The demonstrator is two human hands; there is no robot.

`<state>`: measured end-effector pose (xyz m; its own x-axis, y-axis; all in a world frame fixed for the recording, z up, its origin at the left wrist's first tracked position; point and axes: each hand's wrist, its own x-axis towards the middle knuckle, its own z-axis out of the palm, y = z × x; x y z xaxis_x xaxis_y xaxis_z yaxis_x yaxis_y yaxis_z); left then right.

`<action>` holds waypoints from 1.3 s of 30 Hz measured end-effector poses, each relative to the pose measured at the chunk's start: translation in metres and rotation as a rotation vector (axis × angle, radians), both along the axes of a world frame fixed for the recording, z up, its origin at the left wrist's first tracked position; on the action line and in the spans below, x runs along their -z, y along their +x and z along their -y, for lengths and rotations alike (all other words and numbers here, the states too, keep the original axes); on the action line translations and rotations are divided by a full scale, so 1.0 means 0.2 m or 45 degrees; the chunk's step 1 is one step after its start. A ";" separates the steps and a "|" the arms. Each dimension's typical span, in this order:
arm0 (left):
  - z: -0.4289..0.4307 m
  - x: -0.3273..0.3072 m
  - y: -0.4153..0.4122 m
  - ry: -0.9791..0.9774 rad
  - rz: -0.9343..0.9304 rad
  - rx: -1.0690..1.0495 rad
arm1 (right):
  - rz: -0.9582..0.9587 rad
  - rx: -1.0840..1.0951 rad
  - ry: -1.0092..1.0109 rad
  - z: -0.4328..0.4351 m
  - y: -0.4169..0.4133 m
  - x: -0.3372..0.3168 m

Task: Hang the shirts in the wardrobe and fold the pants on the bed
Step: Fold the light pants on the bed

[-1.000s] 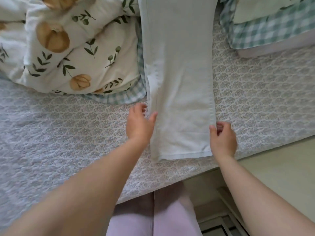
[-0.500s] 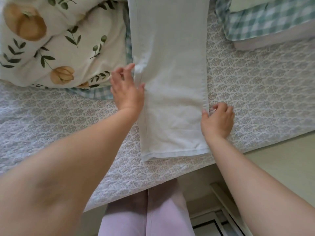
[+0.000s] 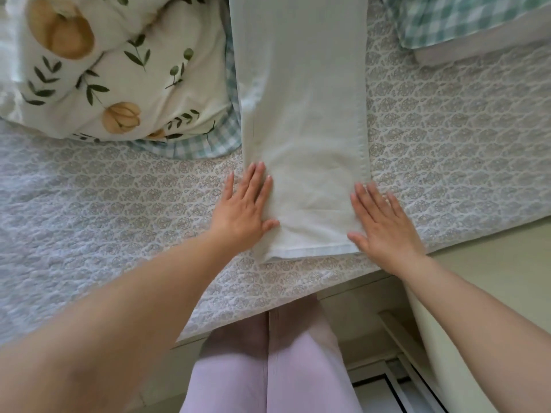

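The pale pants point(image 3: 304, 129) are laid lengthwise on the quilted bed point(image 3: 119, 210), hem end near its edge. They're pressed down by the left hand point(image 3: 244, 210) and right hand point(image 3: 380, 222), both flat with fingers straight, one on each side seam. The pants' left side is crowded by a bunched floral duvet point(image 3: 134, 73) butted right against it, and a gingham pillow point(image 3: 465, 19) is parked off to the right.

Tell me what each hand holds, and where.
Nothing is held. The left hand and right hand lie flat at the side edges of the pants, near the hem.
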<state>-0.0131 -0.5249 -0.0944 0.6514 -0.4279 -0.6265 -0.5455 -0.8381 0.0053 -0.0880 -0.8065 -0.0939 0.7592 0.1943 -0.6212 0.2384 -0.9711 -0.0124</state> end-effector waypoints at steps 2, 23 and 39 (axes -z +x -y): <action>-0.01 -0.03 -0.12 -0.030 -0.006 0.078 | 0.024 -0.003 -0.002 -0.03 -0.05 -0.02; 0.09 -0.13 -0.24 -0.419 -0.090 -0.313 | 0.317 -0.055 0.345 -0.10 -0.10 -0.12; 0.02 -0.31 -0.04 -0.442 -0.340 -0.311 | 0.166 0.175 0.254 -0.10 0.06 -0.21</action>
<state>-0.0219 -0.5284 -0.0328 0.5950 -0.4959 -0.6325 -0.2753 -0.8651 0.4193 -0.0761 -0.7857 -0.0528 0.8579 0.1927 -0.4763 0.1165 -0.9758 -0.1849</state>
